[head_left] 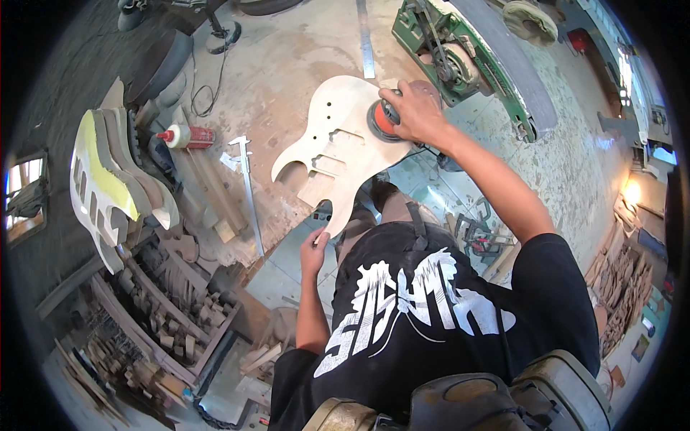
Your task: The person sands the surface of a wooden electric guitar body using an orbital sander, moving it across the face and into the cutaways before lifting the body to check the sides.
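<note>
A pale wooden electric guitar body (338, 165), with cut pockets and small holes, lies on the worktable (223, 79) and juts past its front edge. My right hand (412, 111) is closed on an orange and black round power sander (382, 122), which rests on the body's upper right part. My left hand (313, 248) grips the tip of the body's lower horn. To the left of the body lie a metal caliper (249, 194) and a white and red glue bottle (195, 137).
Stacked guitar bodies (108, 179) stand at the left above bins of wood offcuts (172, 323). A green belt machine (467, 65) is at the upper right, and a steel rule (365, 36) lies at the back. Clamps (474, 237) and timber lie lower right.
</note>
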A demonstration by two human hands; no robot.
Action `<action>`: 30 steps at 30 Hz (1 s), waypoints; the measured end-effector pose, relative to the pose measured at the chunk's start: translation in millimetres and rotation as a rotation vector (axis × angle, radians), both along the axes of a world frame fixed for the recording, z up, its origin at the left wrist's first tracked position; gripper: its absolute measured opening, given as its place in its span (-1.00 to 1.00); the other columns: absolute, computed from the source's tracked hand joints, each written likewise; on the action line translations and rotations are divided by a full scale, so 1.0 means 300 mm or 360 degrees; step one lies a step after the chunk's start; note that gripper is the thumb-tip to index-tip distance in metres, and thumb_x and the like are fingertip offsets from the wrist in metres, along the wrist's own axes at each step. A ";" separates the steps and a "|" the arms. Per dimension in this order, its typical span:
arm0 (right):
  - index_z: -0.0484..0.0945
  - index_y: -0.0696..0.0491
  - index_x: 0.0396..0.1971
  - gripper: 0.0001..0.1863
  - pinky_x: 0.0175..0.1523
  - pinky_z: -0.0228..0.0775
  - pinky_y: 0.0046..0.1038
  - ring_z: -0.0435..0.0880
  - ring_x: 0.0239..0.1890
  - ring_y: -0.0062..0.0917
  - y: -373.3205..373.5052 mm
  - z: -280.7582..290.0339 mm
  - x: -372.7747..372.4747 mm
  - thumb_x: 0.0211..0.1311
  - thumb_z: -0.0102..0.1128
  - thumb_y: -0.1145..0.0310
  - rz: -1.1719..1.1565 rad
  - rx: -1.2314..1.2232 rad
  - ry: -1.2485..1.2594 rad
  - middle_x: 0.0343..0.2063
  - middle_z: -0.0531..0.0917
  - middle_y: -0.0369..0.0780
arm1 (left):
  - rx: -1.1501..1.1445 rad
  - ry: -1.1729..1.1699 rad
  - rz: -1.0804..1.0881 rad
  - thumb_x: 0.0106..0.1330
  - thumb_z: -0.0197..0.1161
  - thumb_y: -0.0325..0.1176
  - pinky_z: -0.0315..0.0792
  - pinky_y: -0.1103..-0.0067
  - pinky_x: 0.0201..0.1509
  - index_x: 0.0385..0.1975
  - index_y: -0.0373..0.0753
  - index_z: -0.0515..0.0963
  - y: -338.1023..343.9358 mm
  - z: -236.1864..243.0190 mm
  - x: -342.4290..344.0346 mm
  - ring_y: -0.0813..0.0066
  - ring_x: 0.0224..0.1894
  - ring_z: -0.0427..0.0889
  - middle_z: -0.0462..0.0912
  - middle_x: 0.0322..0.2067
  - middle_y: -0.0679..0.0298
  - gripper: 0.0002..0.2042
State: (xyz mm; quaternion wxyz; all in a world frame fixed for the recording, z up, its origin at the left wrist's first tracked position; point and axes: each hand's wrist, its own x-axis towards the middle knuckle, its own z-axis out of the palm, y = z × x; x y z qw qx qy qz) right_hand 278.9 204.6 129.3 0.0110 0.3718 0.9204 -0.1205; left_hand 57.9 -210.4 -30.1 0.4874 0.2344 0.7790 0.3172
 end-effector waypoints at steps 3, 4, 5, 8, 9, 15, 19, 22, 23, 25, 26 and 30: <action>0.44 -0.13 0.33 -0.26 0.06 0.57 0.02 0.70 -0.04 0.10 0.046 -0.033 0.051 0.06 0.41 0.23 -0.0220 0.0016 0.0060 0.08 0.53 0.06 | -0.0022 0.0023 -0.0017 0.43 0.37 -0.02 0.53 0.43 0.05 0.11 -0.32 0.71 0.000 -0.007 -0.005 0.34 -0.07 0.71 0.81 -0.11 0.09 -0.52; 0.44 -0.13 0.33 -0.26 0.06 0.57 0.02 0.70 -0.04 0.10 0.059 -0.032 0.067 0.06 0.41 0.23 -0.0219 0.0021 0.0067 0.08 0.53 0.06 | 0.0020 0.0036 0.0006 0.43 0.37 -0.02 0.53 0.42 0.05 0.11 -0.31 0.71 -0.008 -0.016 -0.004 0.35 -0.09 0.71 0.81 -0.12 0.09 -0.52; 0.44 -0.11 0.32 -0.27 0.07 0.56 0.03 0.70 -0.03 0.11 0.073 -0.022 0.090 0.06 0.41 0.23 -0.0370 -0.0062 0.0053 0.10 0.52 0.07 | 0.0065 0.0042 0.0023 0.43 0.37 -0.02 0.53 0.42 0.04 0.11 -0.31 0.71 -0.001 -0.016 0.001 0.35 -0.11 0.70 0.81 -0.13 0.10 -0.53; 0.43 -0.09 0.28 -0.30 0.09 0.55 0.05 0.69 -0.01 0.16 0.092 -0.009 0.155 0.07 0.42 0.22 -0.0556 -0.0145 0.0035 0.11 0.49 0.08 | 0.0069 0.0096 -0.0046 0.45 0.35 -0.03 0.53 0.41 0.04 0.10 -0.31 0.71 0.007 0.000 -0.001 0.35 -0.12 0.70 0.81 -0.15 0.11 -0.54; 0.41 -0.10 0.28 -0.29 0.09 0.55 0.05 0.68 -0.01 0.16 0.088 -0.006 0.181 0.05 0.42 0.23 -0.0568 -0.0120 0.0058 0.11 0.48 0.07 | 0.0077 0.0093 -0.0046 0.45 0.35 -0.03 0.53 0.41 0.04 0.10 -0.31 0.71 0.013 0.007 -0.002 0.35 -0.12 0.70 0.81 -0.15 0.11 -0.54; 0.38 -0.12 0.29 -0.22 0.09 0.54 0.07 0.67 0.01 0.16 0.021 0.045 0.240 -0.02 0.44 0.25 -0.0657 -0.0150 0.0174 0.09 0.46 0.04 | -0.0018 0.0086 -0.0100 0.51 0.29 -0.06 0.54 0.48 0.01 0.10 -0.35 0.69 0.021 0.033 -0.035 0.46 -0.16 0.70 0.78 -0.18 0.20 -0.55; 0.38 -0.11 0.33 -0.20 0.09 0.56 0.07 0.67 0.01 0.16 0.002 0.029 0.205 0.00 0.46 0.21 -0.0529 -0.0159 0.0084 0.11 0.46 0.06 | -0.0037 0.0136 -0.0073 0.49 0.31 -0.05 0.54 0.46 0.01 0.11 -0.34 0.68 0.013 0.024 -0.073 0.41 -0.16 0.70 0.79 -0.16 0.15 -0.54; 0.39 -0.09 0.30 -0.21 0.07 0.55 0.09 0.67 -0.02 0.18 0.022 -0.004 0.188 -0.03 0.46 0.24 -0.0521 -0.0087 0.0134 0.09 0.46 0.06 | -0.0013 0.0152 -0.0066 0.46 0.33 -0.04 0.53 0.44 0.02 0.10 -0.33 0.69 0.010 0.002 -0.073 0.35 -0.13 0.71 0.80 -0.14 0.09 -0.54; 0.39 -0.08 0.30 -0.21 0.06 0.56 0.09 0.68 -0.03 0.19 0.030 -0.008 0.177 -0.02 0.45 0.24 -0.0552 -0.0078 0.0158 0.09 0.46 0.07 | 0.0012 0.0153 -0.0044 0.46 0.33 -0.03 0.53 0.44 0.01 0.09 -0.32 0.69 0.002 -0.005 -0.069 0.34 -0.14 0.71 0.80 -0.14 0.09 -0.54; 0.40 -0.08 0.30 -0.23 0.06 0.56 0.08 0.68 -0.04 0.18 0.055 -0.015 0.152 0.00 0.44 0.23 -0.0540 -0.0084 0.0149 0.10 0.46 0.07 | 0.0016 0.0136 0.0010 0.46 0.33 -0.03 0.54 0.44 0.00 0.08 -0.32 0.70 -0.011 -0.017 -0.060 0.35 -0.14 0.71 0.80 -0.15 0.10 -0.55; 0.40 -0.07 0.30 -0.24 0.05 0.56 0.08 0.68 -0.04 0.18 0.076 -0.012 0.141 0.02 0.43 0.22 -0.0540 -0.0072 0.0140 0.11 0.46 0.07 | 0.0038 0.0116 0.0051 0.46 0.34 -0.03 0.54 0.44 -0.01 0.07 -0.32 0.70 -0.005 -0.019 -0.056 0.36 -0.15 0.71 0.80 -0.16 0.11 -0.55; 0.43 -0.09 0.28 -0.29 0.05 0.57 0.05 0.69 -0.03 0.17 0.137 -0.039 0.077 0.05 0.40 0.22 -0.0480 -0.0047 0.0149 0.08 0.49 0.08 | 0.0012 0.0089 0.0051 0.46 0.34 -0.03 0.54 0.45 -0.03 0.06 -0.30 0.70 0.002 -0.021 -0.059 0.37 -0.16 0.71 0.79 -0.15 0.11 -0.56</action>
